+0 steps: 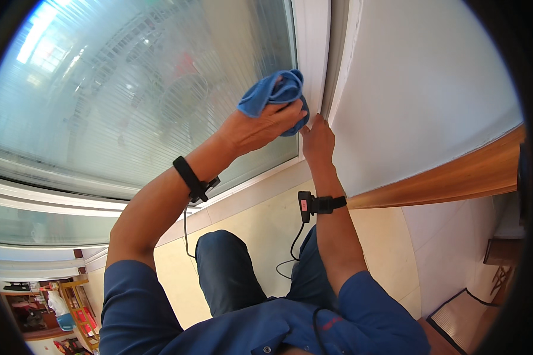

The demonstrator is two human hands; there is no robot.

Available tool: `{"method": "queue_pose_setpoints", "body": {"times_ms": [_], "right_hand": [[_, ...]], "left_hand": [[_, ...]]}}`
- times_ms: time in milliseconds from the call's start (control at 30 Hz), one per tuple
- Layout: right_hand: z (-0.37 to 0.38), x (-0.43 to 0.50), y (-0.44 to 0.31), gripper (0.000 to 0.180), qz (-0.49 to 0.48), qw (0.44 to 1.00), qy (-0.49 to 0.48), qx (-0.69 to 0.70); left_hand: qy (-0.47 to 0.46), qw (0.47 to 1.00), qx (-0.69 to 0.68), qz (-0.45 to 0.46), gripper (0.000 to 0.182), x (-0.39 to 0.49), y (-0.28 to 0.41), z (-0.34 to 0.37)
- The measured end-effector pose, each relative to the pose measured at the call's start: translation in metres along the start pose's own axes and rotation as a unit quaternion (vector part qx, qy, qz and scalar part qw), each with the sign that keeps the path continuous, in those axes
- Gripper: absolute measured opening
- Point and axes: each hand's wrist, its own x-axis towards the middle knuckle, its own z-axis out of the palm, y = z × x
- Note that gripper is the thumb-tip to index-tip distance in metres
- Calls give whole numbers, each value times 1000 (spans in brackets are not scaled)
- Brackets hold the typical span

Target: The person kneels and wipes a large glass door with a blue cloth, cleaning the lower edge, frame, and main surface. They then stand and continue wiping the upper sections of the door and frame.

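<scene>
A bunched blue cloth [273,91] is held in my left hand [264,126], against or close to the right edge of a ribbed glass door panel [182,102]. The cloth reaches the white door frame [311,53]. Just to the right and lower, my right hand [318,140] has its fingertips at the frame's edge, near the grey strip beside the white wall. Its fingers are bent, and whether they grip the frame is hidden. Each forearm wears a black strap with a small device and a cable.
A white wall [417,88] with a wooden baseboard [448,179] stands at the right. Beige floor tiles [271,213] lie below, around my knees. Shelving with mixed goods and a yellow ladder-like frame [77,306] are at the lower left. A mat [462,317] lies at the lower right.
</scene>
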Motion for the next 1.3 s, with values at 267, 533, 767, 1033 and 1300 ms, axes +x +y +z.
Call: {"method": "queue_pose_setpoints", "body": {"times_ms": [267, 533, 767, 1033, 1300], "right_hand": [[1, -2, -1, 48, 11, 1000, 1, -4], [4, -1, 4, 47, -31, 999, 38, -3], [4, 1, 6, 47, -25, 999, 15, -24], [-1, 0, 1, 45, -17, 1000, 3, -19], [5, 2, 15, 49, -19, 1000, -2, -11]], "left_hand": [[37, 997, 14, -59, 59, -16, -37, -34], [142, 970, 62, -188, 62, -12, -35, -50], [16, 981, 40, -189, 68, -119, -9, -48], [-122, 936, 99, -314, 66, -273, 6, -74], [-10, 933, 153, -326, 74, -302, -11, -85]]}}
